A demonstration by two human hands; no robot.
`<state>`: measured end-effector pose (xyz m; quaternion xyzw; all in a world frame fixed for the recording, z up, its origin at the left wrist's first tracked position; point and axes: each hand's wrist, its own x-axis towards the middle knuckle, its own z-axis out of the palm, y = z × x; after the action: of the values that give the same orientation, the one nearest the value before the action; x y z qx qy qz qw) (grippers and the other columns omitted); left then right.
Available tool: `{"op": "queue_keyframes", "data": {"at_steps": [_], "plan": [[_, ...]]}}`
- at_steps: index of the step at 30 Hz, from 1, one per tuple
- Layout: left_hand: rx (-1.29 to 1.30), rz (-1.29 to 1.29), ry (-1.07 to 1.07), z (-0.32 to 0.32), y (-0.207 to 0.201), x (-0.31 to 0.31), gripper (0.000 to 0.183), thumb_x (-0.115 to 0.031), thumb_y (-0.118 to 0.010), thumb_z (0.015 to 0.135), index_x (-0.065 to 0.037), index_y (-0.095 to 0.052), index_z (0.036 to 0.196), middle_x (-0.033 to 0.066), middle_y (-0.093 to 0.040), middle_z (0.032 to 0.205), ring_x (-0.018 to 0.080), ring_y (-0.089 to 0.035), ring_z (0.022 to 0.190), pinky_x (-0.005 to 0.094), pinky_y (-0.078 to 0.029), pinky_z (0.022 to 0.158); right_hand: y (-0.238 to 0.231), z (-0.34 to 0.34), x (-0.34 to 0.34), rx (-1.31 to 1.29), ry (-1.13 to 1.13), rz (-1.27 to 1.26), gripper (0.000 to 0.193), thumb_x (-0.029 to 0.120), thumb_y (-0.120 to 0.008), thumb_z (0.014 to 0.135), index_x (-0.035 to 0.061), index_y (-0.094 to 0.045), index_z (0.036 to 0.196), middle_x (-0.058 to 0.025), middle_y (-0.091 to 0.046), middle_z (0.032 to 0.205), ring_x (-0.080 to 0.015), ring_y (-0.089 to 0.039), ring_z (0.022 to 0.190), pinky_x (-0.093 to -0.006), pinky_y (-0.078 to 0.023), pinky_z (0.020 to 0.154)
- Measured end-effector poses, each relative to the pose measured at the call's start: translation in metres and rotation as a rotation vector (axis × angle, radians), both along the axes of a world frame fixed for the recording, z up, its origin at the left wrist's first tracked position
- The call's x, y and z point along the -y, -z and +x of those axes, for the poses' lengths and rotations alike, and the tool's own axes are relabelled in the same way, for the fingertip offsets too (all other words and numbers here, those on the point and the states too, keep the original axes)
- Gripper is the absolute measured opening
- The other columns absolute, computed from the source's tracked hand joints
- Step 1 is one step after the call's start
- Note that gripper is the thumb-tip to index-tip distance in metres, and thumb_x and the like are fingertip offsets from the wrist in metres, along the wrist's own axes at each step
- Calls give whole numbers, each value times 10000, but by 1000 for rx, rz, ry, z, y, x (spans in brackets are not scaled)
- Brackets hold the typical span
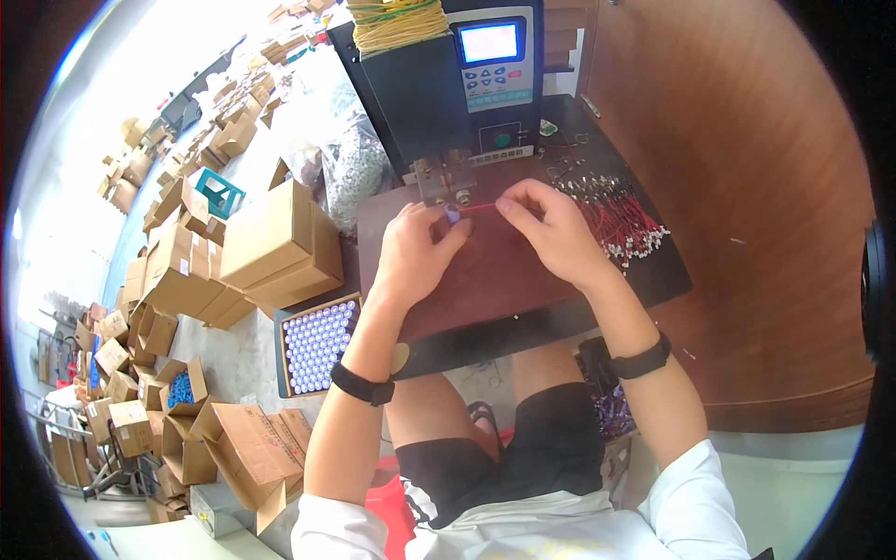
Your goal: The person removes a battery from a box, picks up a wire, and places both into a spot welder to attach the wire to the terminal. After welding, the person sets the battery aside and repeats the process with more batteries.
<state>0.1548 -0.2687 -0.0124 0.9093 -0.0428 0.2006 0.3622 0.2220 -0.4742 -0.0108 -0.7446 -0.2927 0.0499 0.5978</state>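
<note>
My left hand (412, 250) is closed on a small purple cylindrical battery cell (453, 216), just below the metal electrodes (463, 197) of a black spot welding machine (416, 103). To its right, my right hand (553, 229) pinches a thin red wire (481, 206) between thumb and forefinger. The wire stretches level from those fingertips toward the cell. Whether its end touches the cell or an electrode is too small to tell. Both hands are over a dark red work board (495, 280).
A pile of red and black wires with white connectors (621, 219) lies right of my right hand. A tray of upright purple cells (319, 347) stands by my left forearm. Yellow wire (397, 23) tops the machine. A cardboard box (280, 243) stands left; a wooden panel (747, 233) rises right.
</note>
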Motion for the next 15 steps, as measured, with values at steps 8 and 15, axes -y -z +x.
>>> {"op": "queue_keyframes", "data": {"at_steps": [8, 15], "plan": [[35, 140, -43, 1, 1, 2, 306, -267, -720, 904, 37, -685, 899, 186, -610, 781, 319, -589, 710, 399, -463, 664, 6, 4, -3, 6, 18, 35, 205, 198, -639, 1006, -5, -657, 1028, -18, -660, 928, -87, -573, 883, -265, -467, 807], [42, 98, -28, 0, 3, 1, 277, -261, -716, 907, 14, -703, 941, 179, -628, 812, 302, -599, 717, 385, -472, 672, 8, 5, -7, 22, 52, 24, 206, 192, -641, 1004, -11, -659, 1036, -30, -674, 942, -92, -583, 897, -267, -469, 821]]}}
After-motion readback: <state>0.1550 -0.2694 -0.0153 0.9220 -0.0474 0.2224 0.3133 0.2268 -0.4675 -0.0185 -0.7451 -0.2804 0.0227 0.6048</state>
